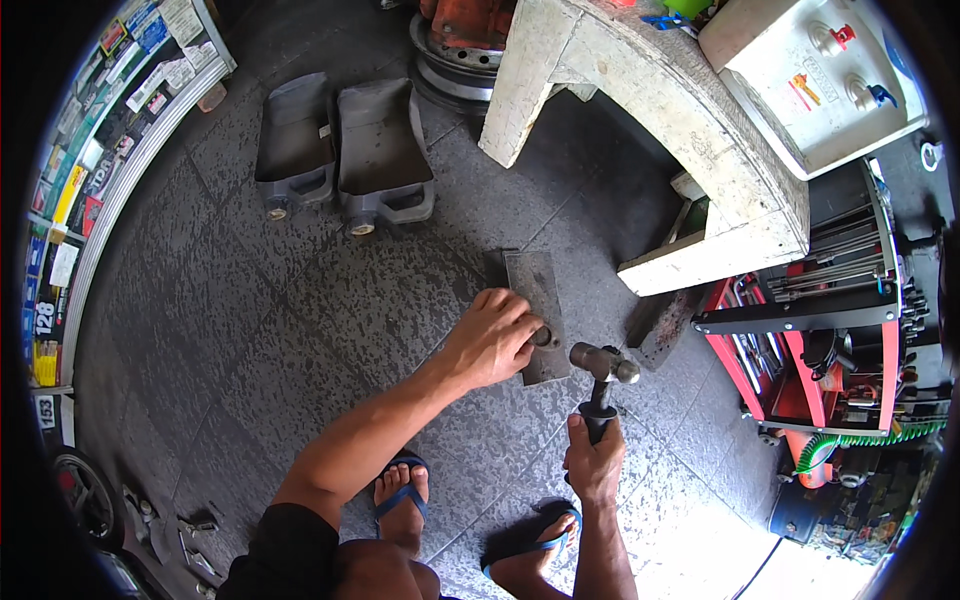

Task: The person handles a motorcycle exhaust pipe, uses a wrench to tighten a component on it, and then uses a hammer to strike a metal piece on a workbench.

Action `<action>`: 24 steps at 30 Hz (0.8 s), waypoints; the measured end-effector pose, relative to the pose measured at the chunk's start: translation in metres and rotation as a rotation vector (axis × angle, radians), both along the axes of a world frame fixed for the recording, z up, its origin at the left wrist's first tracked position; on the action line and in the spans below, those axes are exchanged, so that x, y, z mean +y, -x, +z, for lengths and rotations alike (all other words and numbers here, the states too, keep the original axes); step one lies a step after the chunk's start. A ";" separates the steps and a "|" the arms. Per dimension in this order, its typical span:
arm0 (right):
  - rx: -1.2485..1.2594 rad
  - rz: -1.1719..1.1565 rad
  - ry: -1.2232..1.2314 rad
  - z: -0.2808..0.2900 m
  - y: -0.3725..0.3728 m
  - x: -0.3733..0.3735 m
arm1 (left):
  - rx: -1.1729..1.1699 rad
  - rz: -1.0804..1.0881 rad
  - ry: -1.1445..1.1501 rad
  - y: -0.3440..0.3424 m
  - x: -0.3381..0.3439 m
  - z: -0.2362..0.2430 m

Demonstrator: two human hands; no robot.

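— Blue-strapped flip-flops [400,490] sit lowest in view, the person's feet planted on the dark speckled tile floor [250,320]. What are the hands doing?

— Right hand [592,462] is clamped around the black grip of a steel-headed ball-peen hammer [604,362], head held up and just to the right of the work. Left hand [492,338] has its fingers closed down on a small dark metal ring [545,337], pinning it to a flat grey rectangular steel plate [538,312] lying on the floor.

— So where is the ring relative to the holding hand?

— Right at the fingertips, at the hand's right edge, on the lower part of the plate. It is partly hidden by the fingers, so I can't tell its exact form.

— How would you strike well, judging from this?

— Keep the fingertips on the ring's far side, clear of the hammer's path. Bring the head down square, with short blows, so the ring doesn't skid off the plate. The plate looks to lie flat; it should stay so.

— Anything close by?

— A worn white concrete bench [690,130] stands behind, and a red tool trolley [800,350] is to the right, well apart.
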State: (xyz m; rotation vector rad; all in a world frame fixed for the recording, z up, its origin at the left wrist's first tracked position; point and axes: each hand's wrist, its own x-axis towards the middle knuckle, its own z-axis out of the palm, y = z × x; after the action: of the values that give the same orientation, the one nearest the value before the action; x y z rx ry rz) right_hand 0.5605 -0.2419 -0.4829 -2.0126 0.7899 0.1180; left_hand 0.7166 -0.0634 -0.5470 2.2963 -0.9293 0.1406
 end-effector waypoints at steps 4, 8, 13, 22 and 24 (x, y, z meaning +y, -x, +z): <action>0.020 -0.014 -0.009 0.001 -0.004 0.000 | 0.064 0.224 0.055 0.027 -0.012 -0.005; 0.008 -0.005 0.023 -0.004 -0.006 -0.004 | 0.286 0.396 0.215 0.053 -0.027 -0.008; 0.065 0.076 0.117 0.003 -0.012 0.001 | 0.934 0.629 0.602 0.070 -0.027 -0.024; -0.184 0.150 0.128 0.042 -0.037 0.015 | 0.967 0.604 0.555 0.057 -0.043 -0.018; -0.074 0.198 0.209 0.037 -0.034 0.012 | 0.952 0.603 0.603 0.058 -0.046 -0.010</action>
State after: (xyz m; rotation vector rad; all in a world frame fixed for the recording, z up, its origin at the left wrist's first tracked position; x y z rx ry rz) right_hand 0.5946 -0.2303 -0.4458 -2.2777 0.5734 0.0764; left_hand 0.6587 -0.1093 -0.5566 1.6705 0.2758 -0.3525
